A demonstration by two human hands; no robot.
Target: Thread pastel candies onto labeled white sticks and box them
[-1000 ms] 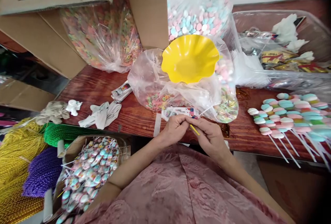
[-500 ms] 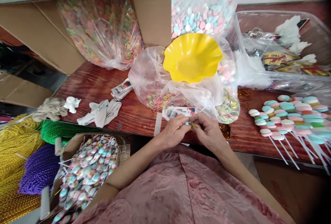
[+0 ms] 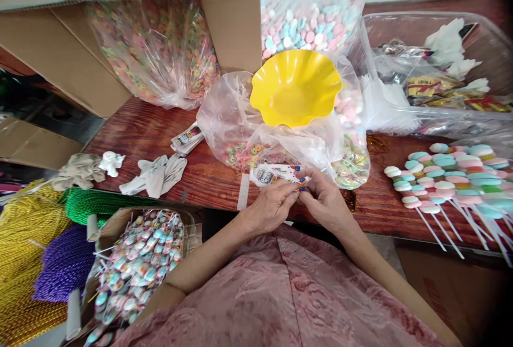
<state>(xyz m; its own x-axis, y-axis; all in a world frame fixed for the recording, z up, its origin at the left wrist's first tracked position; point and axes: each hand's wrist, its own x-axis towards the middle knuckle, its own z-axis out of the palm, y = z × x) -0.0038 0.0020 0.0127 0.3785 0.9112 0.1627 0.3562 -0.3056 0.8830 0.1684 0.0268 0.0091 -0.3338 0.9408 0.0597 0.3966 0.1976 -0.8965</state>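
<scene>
At the table's front edge my left hand and my right hand meet, fingers closed. Between their fingertips is a small printed plastic wrapper with red, blue and orange marks, mostly covered by the fingers. Just beyond them lies a stack of similar printed wrappers. A clear plastic bag of small ring-shaped candies spreads behind, with a yellow scalloped bowl resting on it. Shiny gold twist ties lie close to my right hand.
Unwrapped marshmallow sticks lie on the right. A clear tub holds packets behind them. Lower left, a box is full of wrapped marshmallow sticks beside coloured cord bundles. Gloves and cartons occupy the left.
The gold strip and pale blue bit seen between my fingertips are no longer visible; a printed wrapper shows there now. Both hands stay together in nearly the same place.
</scene>
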